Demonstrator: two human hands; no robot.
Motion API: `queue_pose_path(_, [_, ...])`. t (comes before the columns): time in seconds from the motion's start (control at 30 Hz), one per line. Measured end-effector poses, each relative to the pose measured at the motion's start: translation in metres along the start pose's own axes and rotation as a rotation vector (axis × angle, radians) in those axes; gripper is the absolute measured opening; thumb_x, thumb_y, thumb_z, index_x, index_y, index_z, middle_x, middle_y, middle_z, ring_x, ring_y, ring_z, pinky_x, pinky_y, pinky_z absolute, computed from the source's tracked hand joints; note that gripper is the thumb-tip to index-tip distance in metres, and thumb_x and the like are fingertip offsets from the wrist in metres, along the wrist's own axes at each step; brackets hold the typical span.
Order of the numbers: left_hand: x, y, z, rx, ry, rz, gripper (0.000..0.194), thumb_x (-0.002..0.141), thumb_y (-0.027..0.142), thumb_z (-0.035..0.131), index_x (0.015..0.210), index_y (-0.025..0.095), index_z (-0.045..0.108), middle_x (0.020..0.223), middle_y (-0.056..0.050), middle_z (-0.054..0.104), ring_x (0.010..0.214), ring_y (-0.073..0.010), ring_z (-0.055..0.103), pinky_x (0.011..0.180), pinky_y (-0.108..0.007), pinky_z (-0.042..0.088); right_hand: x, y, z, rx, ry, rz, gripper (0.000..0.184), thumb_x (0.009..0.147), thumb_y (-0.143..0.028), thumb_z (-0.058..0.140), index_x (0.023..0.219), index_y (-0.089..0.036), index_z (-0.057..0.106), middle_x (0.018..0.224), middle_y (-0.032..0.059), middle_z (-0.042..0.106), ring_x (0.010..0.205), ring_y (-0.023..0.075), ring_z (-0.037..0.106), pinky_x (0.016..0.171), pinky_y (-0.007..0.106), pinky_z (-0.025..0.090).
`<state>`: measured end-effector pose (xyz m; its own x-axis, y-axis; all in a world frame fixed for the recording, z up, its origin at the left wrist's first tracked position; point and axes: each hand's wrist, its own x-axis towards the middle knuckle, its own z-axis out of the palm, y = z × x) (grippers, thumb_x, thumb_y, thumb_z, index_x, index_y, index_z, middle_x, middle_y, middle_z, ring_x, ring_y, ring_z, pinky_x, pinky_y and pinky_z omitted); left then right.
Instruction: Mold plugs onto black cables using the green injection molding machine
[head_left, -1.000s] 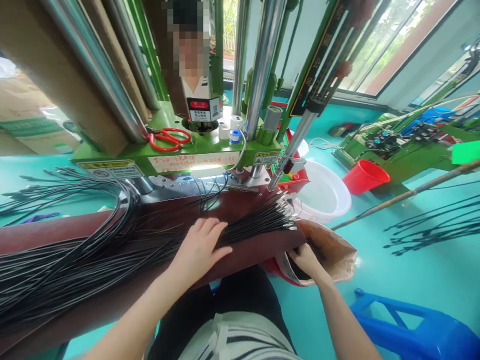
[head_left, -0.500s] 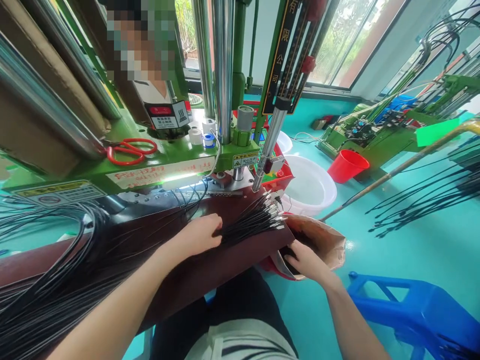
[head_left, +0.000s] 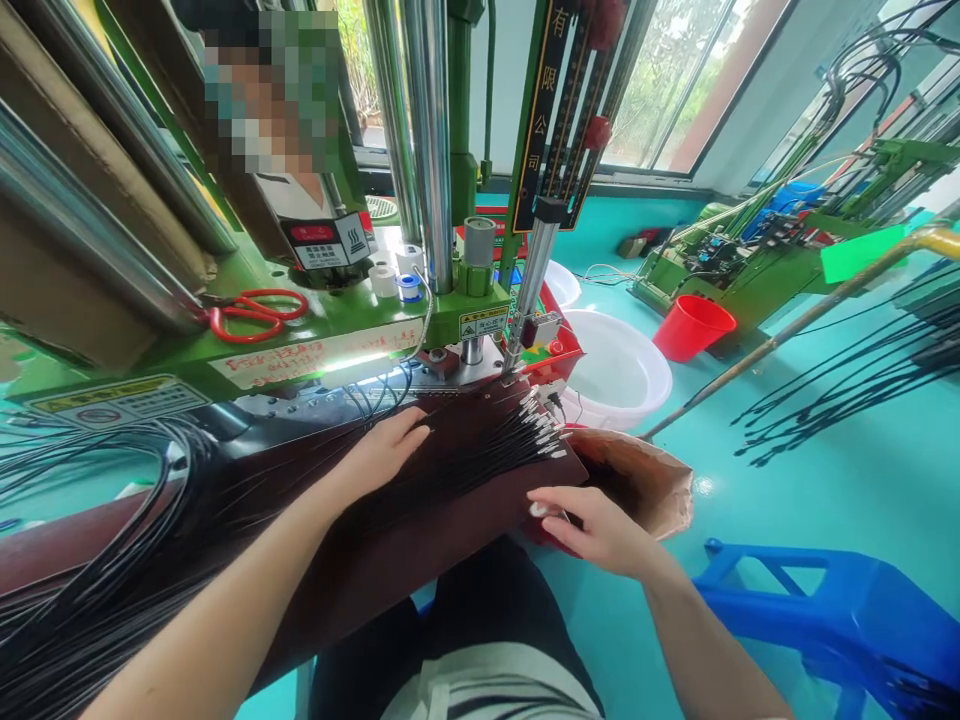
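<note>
A bundle of thin black cables with whitish connector ends lies along a dark brown board. Over the cables is my left hand, its thumb and fingers stretched out and slightly apart, with no cable clearly gripped. My right hand is in front of the board's right end, beside an open brown paper bag. Its thumb and fingers pinch a small white piece, too small to name. The inside of the bag is mostly dark.
A green press machine stands behind the board, with red-handled scissors on its ledge. More black cables loop at left. To the right are a white tub, a red bucket, a blue stool and a pole.
My right hand has come out of the paper bag and moved left with a small white piece. My left hand has shifted left and up, its fingers loosening from the cables.
</note>
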<state>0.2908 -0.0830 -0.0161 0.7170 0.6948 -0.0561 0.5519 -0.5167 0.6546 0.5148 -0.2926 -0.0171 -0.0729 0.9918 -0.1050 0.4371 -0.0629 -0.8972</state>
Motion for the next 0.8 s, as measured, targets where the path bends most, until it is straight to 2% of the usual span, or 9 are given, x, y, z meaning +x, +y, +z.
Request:
queue_pose_path(0.13, [-0.004, 0.005, -0.008, -0.148, -0.098, 0.083, 0.028, 0.085, 0.039, 0.035, 0.088, 0.017, 0.051, 0.069, 0.002, 0.053, 0.067, -0.0137, 0.049, 0.064, -0.024, 0.039, 0.049, -0.006, 0.036, 0.933, -0.069, 0.028, 0.039, 0.077, -0.027, 0.06, 0.115, -0.02, 0.055, 0.112, 0.0083, 0.063, 0.101, 0.0219, 0.059, 0.09, 0.043, 0.043])
queue_pose_path(0.2, [-0.01, 0.012, -0.009, -0.144, -0.122, 0.118, 0.027, 0.086, 0.038, 0.034, 0.088, 0.017, 0.051, 0.071, 0.002, 0.054, 0.068, -0.0137, 0.049, 0.065, -0.025, 0.039, 0.079, -0.008, 0.046, 1.222, 0.02, 0.022, 0.031, 0.076, -0.028, 0.062, 0.106, -0.021, 0.058, 0.111, 0.0063, 0.063, 0.106, 0.021, 0.057, 0.096, 0.042, 0.038])
queue_pose_path(0.27, [-0.018, 0.019, -0.007, -0.103, -0.11, 0.126, 0.026, 0.086, 0.036, 0.033, 0.09, 0.018, 0.051, 0.077, 0.0, 0.056, 0.072, -0.0149, 0.052, 0.068, -0.026, 0.038, 0.103, -0.014, 0.042, 1.372, 0.17, -0.052, 0.024, 0.075, -0.03, 0.061, 0.098, -0.023, 0.06, 0.107, 0.0024, 0.065, 0.109, 0.0186, 0.055, 0.1, 0.038, 0.036])
queue_pose_path(0.33, [-0.028, 0.025, 0.001, -0.051, -0.101, 0.104, 0.024, 0.087, 0.035, 0.033, 0.091, 0.019, 0.05, 0.08, -0.002, 0.058, 0.074, -0.0161, 0.054, 0.068, -0.027, 0.038, 0.116, -0.022, 0.03, 1.395, 0.303, -0.138, 0.021, 0.077, -0.03, 0.06, 0.096, -0.024, 0.061, 0.102, -0.0002, 0.067, 0.106, 0.0169, 0.056, 0.1, 0.035, 0.036])
queue_pose_path(0.4, [-0.038, 0.029, 0.011, -0.031, -0.159, 0.074, 0.021, 0.087, 0.034, 0.032, 0.088, 0.02, 0.048, 0.074, -0.001, 0.058, 0.069, -0.0158, 0.055, 0.065, -0.026, 0.038, 0.117, -0.032, 0.016, 1.318, 0.345, -0.195, 0.019, 0.078, -0.03, 0.059, 0.095, -0.022, 0.063, 0.093, 0.0004, 0.068, 0.096, 0.0175, 0.061, 0.097, 0.037, 0.039])
queue_pose_path(0.5, [-0.051, 0.035, 0.023, -0.065, -0.326, 0.065, 0.019, 0.086, 0.031, 0.033, 0.077, 0.021, 0.047, 0.064, 0.001, 0.058, 0.061, -0.0138, 0.055, 0.059, -0.024, 0.038, 0.103, -0.043, 0.005, 1.124, 0.243, -0.214, 0.022, 0.08, -0.036, 0.057, 0.088, -0.017, 0.066, 0.079, 0.0041, 0.069, 0.077, 0.0203, 0.065, 0.088, 0.042, 0.044])
queue_pose_path(0.57, [-0.053, 0.043, 0.027, -0.112, -0.392, 0.08, 0.018, 0.084, 0.03, 0.036, 0.074, 0.02, 0.048, 0.066, 0.001, 0.06, 0.062, -0.013, 0.056, 0.059, -0.023, 0.039, 0.092, -0.046, 0.004, 1.013, 0.161, -0.212, 0.025, 0.08, -0.038, 0.057, 0.086, -0.016, 0.066, 0.077, 0.0058, 0.07, 0.075, 0.0222, 0.066, 0.085, 0.045, 0.044])
queue_pose_path(0.67, [-0.04, 0.063, 0.028, -0.295, -0.416, 0.089, 0.015, 0.081, 0.03, 0.042, 0.076, 0.019, 0.05, 0.069, 0.001, 0.06, 0.061, -0.012, 0.057, 0.058, -0.023, 0.042, 0.079, -0.044, 0.004, 0.934, 0.145, -0.21, 0.025, 0.081, -0.038, 0.057, 0.09, -0.017, 0.066, 0.08, 0.0059, 0.07, 0.081, 0.0232, 0.065, 0.086, 0.045, 0.044])
queue_pose_path(0.8, [-0.007, 0.091, 0.031, -0.571, -0.348, 0.086, 0.026, 0.082, 0.036, 0.04, 0.072, 0.015, 0.051, 0.065, -0.001, 0.057, 0.054, -0.0105, 0.054, 0.05, -0.023, 0.044, 0.072, -0.037, -0.003, 0.907, 0.249, -0.196, 0.027, 0.081, -0.039, 0.057, 0.097, -0.019, 0.065, 0.087, 0.0056, 0.07, 0.083, 0.0221, 0.064, 0.08, 0.042, 0.047])
